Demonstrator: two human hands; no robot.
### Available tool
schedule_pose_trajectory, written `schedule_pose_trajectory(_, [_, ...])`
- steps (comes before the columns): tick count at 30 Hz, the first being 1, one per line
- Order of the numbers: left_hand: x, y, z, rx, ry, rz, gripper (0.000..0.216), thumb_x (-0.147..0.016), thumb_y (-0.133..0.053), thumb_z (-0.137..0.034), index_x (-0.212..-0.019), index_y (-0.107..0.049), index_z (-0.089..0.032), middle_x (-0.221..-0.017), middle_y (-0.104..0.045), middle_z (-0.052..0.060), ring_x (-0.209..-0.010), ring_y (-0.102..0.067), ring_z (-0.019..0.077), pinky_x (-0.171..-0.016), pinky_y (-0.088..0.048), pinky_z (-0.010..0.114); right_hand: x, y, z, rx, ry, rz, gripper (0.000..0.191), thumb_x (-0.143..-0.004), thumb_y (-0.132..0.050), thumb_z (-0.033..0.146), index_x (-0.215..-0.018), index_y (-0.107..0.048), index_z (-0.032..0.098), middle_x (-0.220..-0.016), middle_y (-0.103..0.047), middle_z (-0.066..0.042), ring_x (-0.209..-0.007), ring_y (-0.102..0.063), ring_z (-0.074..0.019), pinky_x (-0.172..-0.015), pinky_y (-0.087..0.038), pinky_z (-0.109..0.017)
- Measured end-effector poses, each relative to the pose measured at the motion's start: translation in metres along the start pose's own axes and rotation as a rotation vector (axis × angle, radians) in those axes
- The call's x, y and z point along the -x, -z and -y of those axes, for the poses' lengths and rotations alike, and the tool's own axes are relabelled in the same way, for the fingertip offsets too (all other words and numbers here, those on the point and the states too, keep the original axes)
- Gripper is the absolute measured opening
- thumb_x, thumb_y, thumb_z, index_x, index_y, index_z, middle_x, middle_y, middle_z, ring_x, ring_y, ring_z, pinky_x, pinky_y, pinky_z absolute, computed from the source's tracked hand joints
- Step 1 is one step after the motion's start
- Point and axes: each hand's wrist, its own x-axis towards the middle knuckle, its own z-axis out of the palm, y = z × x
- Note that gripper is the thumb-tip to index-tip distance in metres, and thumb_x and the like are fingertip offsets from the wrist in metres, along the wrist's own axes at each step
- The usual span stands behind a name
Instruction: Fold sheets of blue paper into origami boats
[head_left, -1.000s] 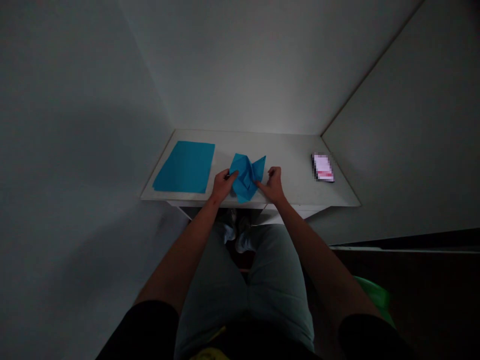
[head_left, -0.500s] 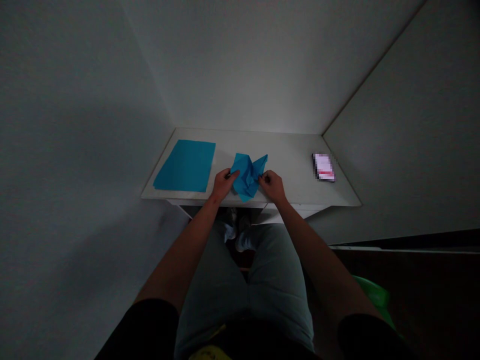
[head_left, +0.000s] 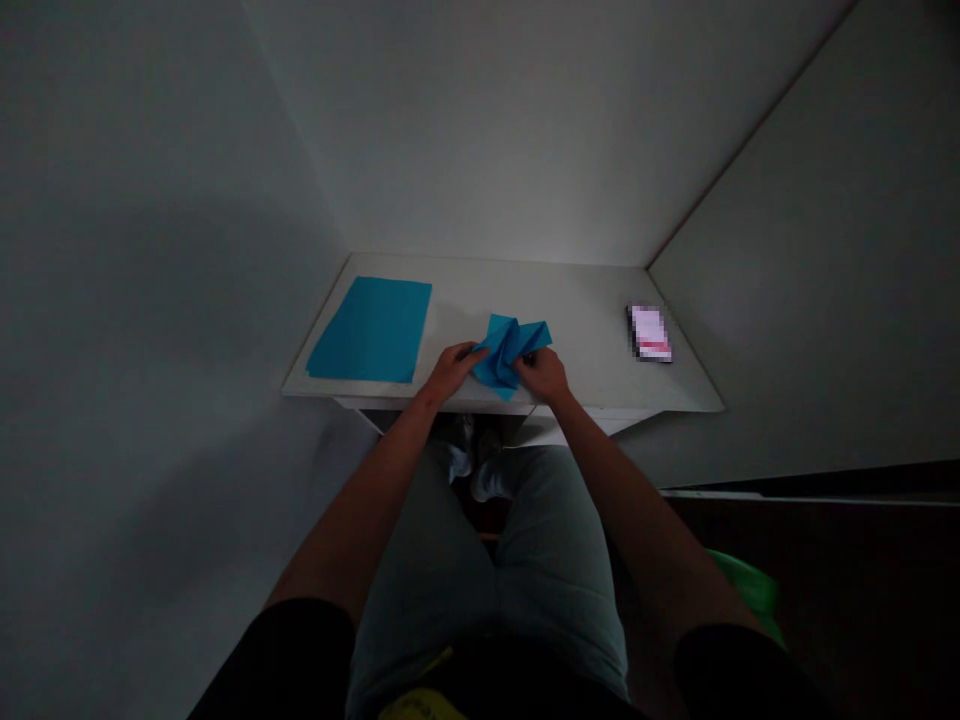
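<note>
1. Paper (head_left: 504, 352), blue and creased, at the centre of the frame, near the front edge of the tabletop (head_left: 592, 320).
2. Pinched at left by fingers of the left hand (head_left: 450, 370), at right by those of the right hand (head_left: 545, 376), tips partly hidden.
3. Could tear along a crease if tugged unevenly.
4. Could crumple wrongly if pressed while bunched.
5. Could slip frontward if loosely pinched.
</note>
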Motion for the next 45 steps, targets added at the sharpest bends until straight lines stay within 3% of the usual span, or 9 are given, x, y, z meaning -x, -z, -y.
schedule_pose_trajectory(8, [0.001,-0.003,0.0,-0.016,0.037,0.083,0.047,-0.076,-0.079,-0.062,-0.085,-0.078,-0.016,-0.087,-0.078,0.005,-0.093,-0.068,0.0261,-0.094,-0.053,0.038,-0.003,-0.006,-0.012,0.018,-0.004,-0.017,0.034,-0.096,-0.063,0.048,-0.079,-0.074,0.021,-0.086,-0.08,-0.014,-0.09,-0.076,-0.0315,-0.07,-0.042,-0.034])
schedule_pose_trajectory(12, [-0.001,-0.003,0.003,-0.06,0.037,-0.01,0.046,-0.079,-0.076,-0.063,-0.08,-0.076,-0.017,-0.085,-0.076,0.004,-0.094,-0.068,0.0261,-0.093,-0.053,0.037,-0.009,-0.01,-0.02,-0.091,0.021,-0.049,0.031,-0.091,-0.063,0.048,-0.075,-0.068,0.022,-0.08,-0.076,-0.011,-0.083,-0.071,-0.0291,-0.07,-0.044,-0.035])
schedule_pose_trajectory(16, [-0.003,-0.004,0.006,-0.103,0.045,-0.147,0.046,-0.085,-0.072,-0.064,-0.077,-0.072,-0.018,-0.079,-0.073,0.004,-0.091,-0.067,0.0256,-0.085,-0.052,0.034,-0.013,-0.01,-0.026,-0.352,0.053,-0.169,0.031,-0.09,-0.055,0.051,-0.078,-0.063,0.024,-0.078,-0.073,-0.008,-0.08,-0.065,-0.0264,-0.075,-0.049,-0.038])
schedule_pose_trajectory(21, [-0.005,-0.004,0.006,-0.18,0.019,-0.219,0.047,-0.092,-0.071,-0.063,-0.076,-0.071,-0.019,-0.075,-0.068,0.002,-0.083,-0.064,0.0225,-0.076,-0.049,0.032,-0.013,-0.008,-0.027,-0.602,0.014,-0.252,0.037,-0.088,-0.055,0.061,-0.08,-0.058,0.025,-0.069,-0.062,-0.001,-0.068,-0.056,-0.0214,-0.072,-0.05,-0.038])
schedule_pose_trajectory(27, [-0.005,-0.003,0.005,-0.182,-0.053,-0.301,0.048,-0.096,-0.068,-0.064,-0.079,-0.073,-0.019,-0.076,-0.069,0.003,-0.077,-0.063,0.0204,-0.071,-0.049,0.03,-0.01,-0.003,-0.023,-0.809,0.044,-0.287,0.038,-0.089,-0.065,0.062,-0.091,-0.062,0.025,-0.083,-0.067,0.0,-0.082,-0.058,-0.0206,-0.077,-0.052,-0.034])
schedule_pose_trajectory(33, [-0.006,0.002,0.006,-0.138,-0.073,-0.354,0.055,-0.092,-0.069,-0.073,-0.082,-0.072,-0.019,-0.076,-0.068,0.003,-0.074,-0.06,0.0192,-0.066,-0.047,0.03,-0.01,-0.003,-0.024,-0.946,-0.022,-0.226,0.053,-0.081,-0.078,0.075,-0.095,-0.057,0.028,-0.069,-0.06,0.006,-0.062,-0.051,-0.0155,-0.057,-0.043,-0.028])
schedule_pose_trajectory(37, [-0.008,0.01,0.009,-0.094,-0.04,-0.344,0.057,-0.089,-0.071,-0.076,-0.081,-0.071,-0.019,-0.073,-0.064,0.001,-0.071,-0.056,0.0177,-0.063,-0.045,0.029,-0.011,-0.001,-0.026,-0.93,-0.041,-0.173,0.061,-0.078,-0.08,0.082,-0.097,-0.058,0.028,-0.063,-0.058,0.007,-0.055,-0.046,-0.014,-0.051,-0.036,-0.026])
schedule_pose_trajectory(45, [-0.015,0.021,0.015,0.001,0.068,-0.2,0.062,-0.08,-0.079,-0.079,-0.09,-0.076,-0.017,-0.082,-0.072,0.005,-0.076,-0.062,0.0192,-0.07,-0.05,0.031,-0.014,0.0,-0.028,-0.864,-0.085,-0.225,0.064,-0.079,-0.069,0.087,-0.099,-0.056,0.027,-0.069,-0.062,0.004,-0.061,-0.051,-0.0165,-0.056,-0.041,-0.029])
